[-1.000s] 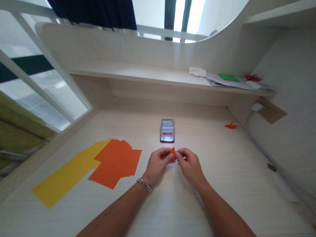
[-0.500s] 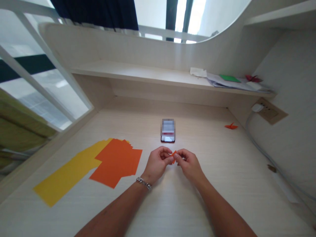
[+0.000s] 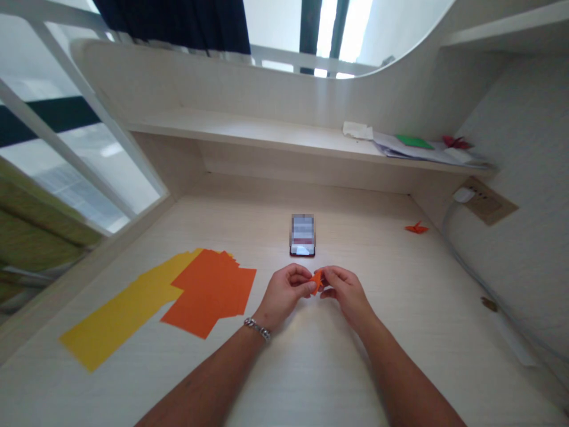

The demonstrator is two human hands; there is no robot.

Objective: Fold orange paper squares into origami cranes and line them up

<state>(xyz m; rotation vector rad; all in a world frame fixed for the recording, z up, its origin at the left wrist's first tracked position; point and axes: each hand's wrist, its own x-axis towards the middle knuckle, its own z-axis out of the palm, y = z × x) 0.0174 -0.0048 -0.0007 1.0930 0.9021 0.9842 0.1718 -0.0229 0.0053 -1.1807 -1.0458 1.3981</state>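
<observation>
A small folded piece of orange paper [image 3: 317, 281] is pinched between my left hand [image 3: 283, 290] and my right hand [image 3: 347, 293], and the fingers hide part of it. Both hands hover above the pale wood-grain desk [image 3: 306, 370]. To the left of my left hand lies a stack of orange paper sheets [image 3: 208, 293], overlapping a stack of yellow paper sheets [image 3: 120, 311]. A smartphone [image 3: 303, 235] lies just beyond my hands, its screen blurred. My left wrist wears a silver chain bracelet [image 3: 258, 330].
A small orange origami crane [image 3: 416, 228] sits on the desk at the right. A shelf [image 3: 267, 133] above holds papers, green paper [image 3: 414, 142] and a red origami crane [image 3: 456, 142]. A wall socket [image 3: 486, 201] with a cable [image 3: 466, 261] is at the right; a window is at the left.
My right hand has moved slightly to the right, widening the gap between my hands. The orange paper has shifted a little rightward and turned between my fingers.
</observation>
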